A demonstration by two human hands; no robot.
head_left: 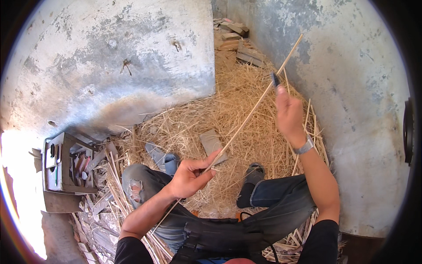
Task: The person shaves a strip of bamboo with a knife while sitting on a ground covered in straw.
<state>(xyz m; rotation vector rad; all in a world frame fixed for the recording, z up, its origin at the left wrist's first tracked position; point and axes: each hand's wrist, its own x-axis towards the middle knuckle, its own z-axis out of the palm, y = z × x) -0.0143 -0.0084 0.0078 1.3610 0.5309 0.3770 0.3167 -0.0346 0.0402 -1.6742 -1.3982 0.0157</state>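
A long thin bamboo strip [252,112] runs slantwise from my lap up to the far right. My left hand [192,177] is closed on it near its lower part, thumb and forefinger pinching it above my left knee. Farther out, my right hand [289,112] grips a small knife, whose dark blade [275,79] lies against the strip's upper part. Its handle is hidden in my fist. The strip's far end sticks out past the blade, and its near end passes under my left forearm. A metal-band watch sits on my right wrist.
Pale shavings [250,132] cover the floor around my feet, with a flat grey slab [211,143] among them. More strips [313,127] lean by the right wall. Left stands a wooden box [66,163] with odds and ends; bricks or wood blocks [249,55] lie in the far corner.
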